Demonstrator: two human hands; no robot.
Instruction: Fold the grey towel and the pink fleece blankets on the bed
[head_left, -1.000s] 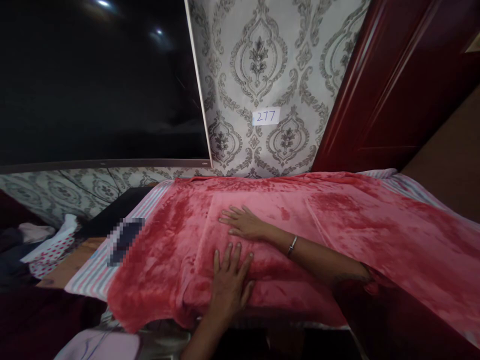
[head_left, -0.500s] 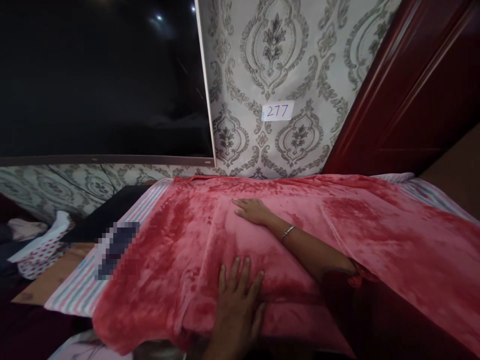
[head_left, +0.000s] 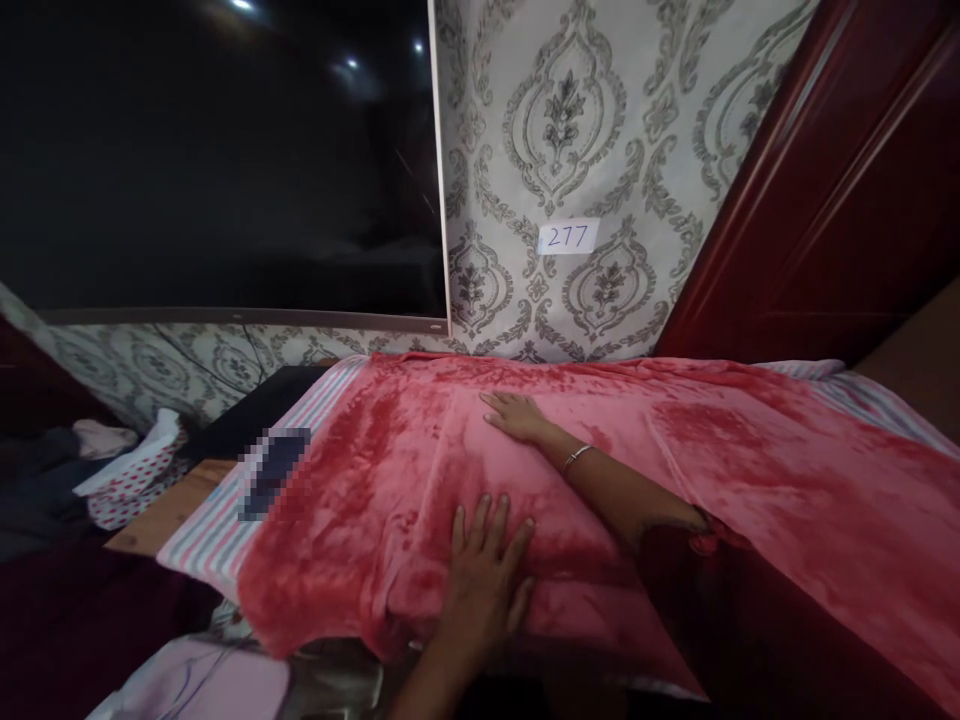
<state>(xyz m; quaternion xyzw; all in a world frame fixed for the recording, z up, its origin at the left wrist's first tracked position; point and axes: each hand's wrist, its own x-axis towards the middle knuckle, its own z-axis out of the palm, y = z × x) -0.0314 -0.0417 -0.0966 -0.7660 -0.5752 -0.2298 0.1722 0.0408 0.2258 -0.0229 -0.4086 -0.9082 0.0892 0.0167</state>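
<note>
I see left hand (head_left: pixel 484 580) and right hand (head_left: pixel 516 415) flat on red blanket (head_left: pixel 330 500), fingers spread, gripping nothing. Looks soft, limp; I'd grasp near-left corner (head_left: pixel 274 620).

And here's the support, a long, flat, table-like surface mostly hidden under its covers! Over it runs a white cloth with pink and blue-grey stripes (head_left: pixel 206 540), peeking out along the left end and again, bunched, at the far right corner. Spread wide across that, a plush, pinkish-red blanket (head_left: pixel 735 475), rucked along its far edge, its near left corner drooping over the front! On the left-hand stripes sits a dark object (head_left: pixel 276 478), pixelated beyond naming, close by the blanket's border. Past the cloth, a flat brown board (head_left: pixel 161 502) pokes out, a flat black panel (head_left: pixel 244 408) just beyond it.
</note>
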